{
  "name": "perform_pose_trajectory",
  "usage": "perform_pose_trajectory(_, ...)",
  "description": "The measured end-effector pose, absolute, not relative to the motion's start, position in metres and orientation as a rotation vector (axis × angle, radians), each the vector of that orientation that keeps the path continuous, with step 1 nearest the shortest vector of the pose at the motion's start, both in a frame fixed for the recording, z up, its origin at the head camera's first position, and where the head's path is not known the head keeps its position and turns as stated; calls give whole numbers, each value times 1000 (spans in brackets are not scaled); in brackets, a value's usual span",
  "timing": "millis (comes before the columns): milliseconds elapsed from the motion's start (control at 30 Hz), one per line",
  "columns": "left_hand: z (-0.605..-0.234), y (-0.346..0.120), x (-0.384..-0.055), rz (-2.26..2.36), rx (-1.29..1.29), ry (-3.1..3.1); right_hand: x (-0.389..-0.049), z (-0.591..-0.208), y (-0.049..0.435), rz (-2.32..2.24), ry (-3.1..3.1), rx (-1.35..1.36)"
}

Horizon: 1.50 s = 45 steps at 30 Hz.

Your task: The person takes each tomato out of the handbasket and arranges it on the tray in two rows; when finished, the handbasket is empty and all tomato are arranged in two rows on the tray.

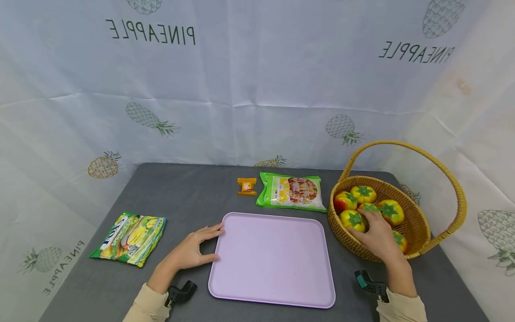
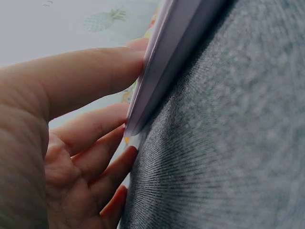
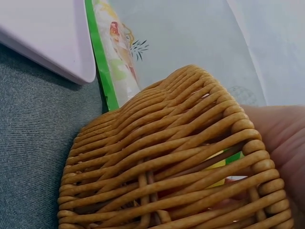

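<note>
My left hand point(image 1: 197, 250) is at the left edge of a lilac tray point(image 1: 273, 259), its thumb and fingers spread and fairly straight. In the left wrist view, the thumb point(image 2: 95, 76) touches the tray's rim. My right hand point(image 1: 378, 235) reaches inside a wicker basket point(image 1: 420, 223). Its thumb and a finger lie on either side of a yellow persimmon point(image 1: 352, 220) with a green calyx. Several more yellow-red persimmons point(image 1: 391, 212) surround the hand. In the right wrist view, the basket's woven wall point(image 3: 167, 157) hides most of the fingers.
A green-and-white food bag point(image 1: 291, 191) lies behind the tray, with a small orange packet point(image 1: 246, 186) next to it. At the left lies a green-and-yellow packet point(image 1: 130, 239). The basket's tall handle point(image 1: 436, 167) arches over its right side. A pineapple-print cloth point(image 1: 241, 80) hangs behind the table.
</note>
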<state>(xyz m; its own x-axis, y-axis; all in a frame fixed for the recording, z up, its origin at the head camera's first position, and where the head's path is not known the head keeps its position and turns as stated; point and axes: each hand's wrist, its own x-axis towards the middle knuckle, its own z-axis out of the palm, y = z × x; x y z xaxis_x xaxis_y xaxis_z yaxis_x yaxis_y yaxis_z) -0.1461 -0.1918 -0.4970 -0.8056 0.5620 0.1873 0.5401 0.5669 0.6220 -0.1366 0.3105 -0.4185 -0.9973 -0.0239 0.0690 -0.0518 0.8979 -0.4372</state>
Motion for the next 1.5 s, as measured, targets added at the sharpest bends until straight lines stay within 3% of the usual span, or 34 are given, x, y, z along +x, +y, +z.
perform_pose_trajectory(867, -498, -191, -146, 1096, 986, 2746, -130, -408, 298, 839, -2687, 95)
perform_pose_trajectory(1500, -498, -191, -146, 1087, 1021, 2750, -137, -424, 242, 988, -2569, 321)
